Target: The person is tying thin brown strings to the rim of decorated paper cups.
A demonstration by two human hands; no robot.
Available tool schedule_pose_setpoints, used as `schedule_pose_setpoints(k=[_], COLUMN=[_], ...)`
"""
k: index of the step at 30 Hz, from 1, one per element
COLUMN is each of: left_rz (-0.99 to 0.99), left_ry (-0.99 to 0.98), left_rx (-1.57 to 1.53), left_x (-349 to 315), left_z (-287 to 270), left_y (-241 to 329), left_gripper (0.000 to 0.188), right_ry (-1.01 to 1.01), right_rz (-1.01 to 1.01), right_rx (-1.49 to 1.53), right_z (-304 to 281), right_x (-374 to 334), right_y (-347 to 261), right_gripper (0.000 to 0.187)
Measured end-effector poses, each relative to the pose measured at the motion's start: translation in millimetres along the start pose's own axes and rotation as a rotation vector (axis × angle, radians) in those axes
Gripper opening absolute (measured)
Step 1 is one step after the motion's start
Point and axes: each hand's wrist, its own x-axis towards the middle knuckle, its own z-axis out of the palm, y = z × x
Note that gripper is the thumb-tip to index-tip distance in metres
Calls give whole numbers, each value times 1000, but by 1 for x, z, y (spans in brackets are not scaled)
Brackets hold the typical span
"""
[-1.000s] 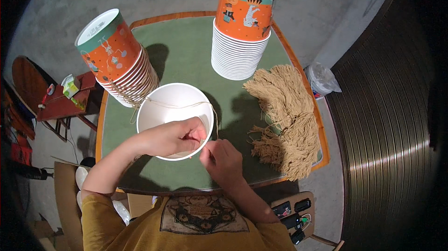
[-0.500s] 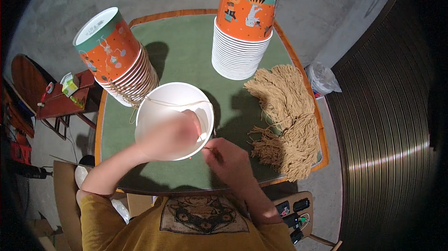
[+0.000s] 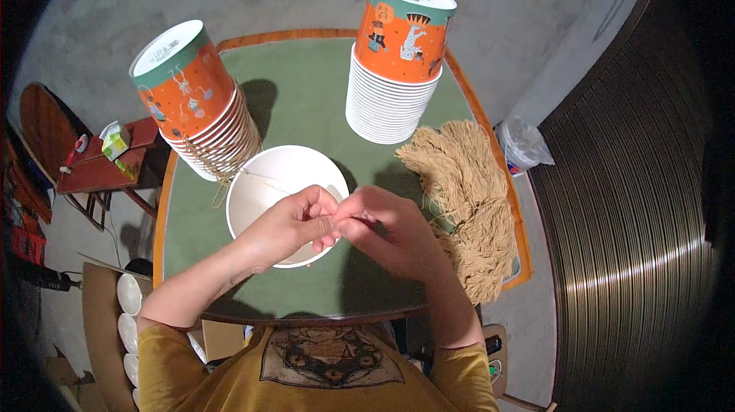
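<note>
A white paper bucket (image 3: pixel 253 209) stands mouth up at the middle of the table's near half. A thin tan cord (image 3: pixel 264 180) crosses its inside toward my fingers. My left hand (image 3: pixel 298 222) is over the bucket's right side, thumb and fingers pinched together around the cord. Touching it fingertip to fingertip, my right hand (image 3: pixel 387 230) is closed just outside the rim. The cord's end is hidden among the fingers of both hands.
Upturned orange-and-green buckets form a left stack (image 3: pixel 187 94) with cords hanging from it, and a right stack (image 3: pixel 402 44). A tan cord bundle (image 3: pixel 471 205) lies along the right edge of the green-topped table (image 3: pixel 306 67). A cardboard box (image 3: pixel 103 328) holding white buckets is at lower left.
My left hand has come up out of the bucket toward its right rim. My right hand has risen, and the fingertips of both hands now meet.
</note>
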Motion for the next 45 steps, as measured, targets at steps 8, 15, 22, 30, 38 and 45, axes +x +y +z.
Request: schedule_pose_setpoints(k=[8, 15, 22, 30, 38, 45], left_rz=[-46, -86, -68, -53, -32, -14], left_ry=[-87, -103, -40, -31, -67, -85], left_rx=[-18, -78, -87, -40, -17, -27], left_x=[0, 2, 1, 4, 6, 8], left_z=[-2, -3, -3, -3, -2, -2], left_y=[-2, 1, 2, 0, 2, 1], left_gripper=[17, 15, 15, 14, 14, 13], right_ry=[108, 160, 260, 285, 355, 355], right_rz=[-203, 43, 0, 51, 67, -17], right_rx=[-196, -226, -113, -308, -346, -439], right_z=[6, 8, 19, 35, 36, 38], right_x=[19, 2, -28, -38, -39, -41], right_y=[35, 41, 31, 27, 24, 31], right_gripper=[12, 11, 14, 12, 12, 15])
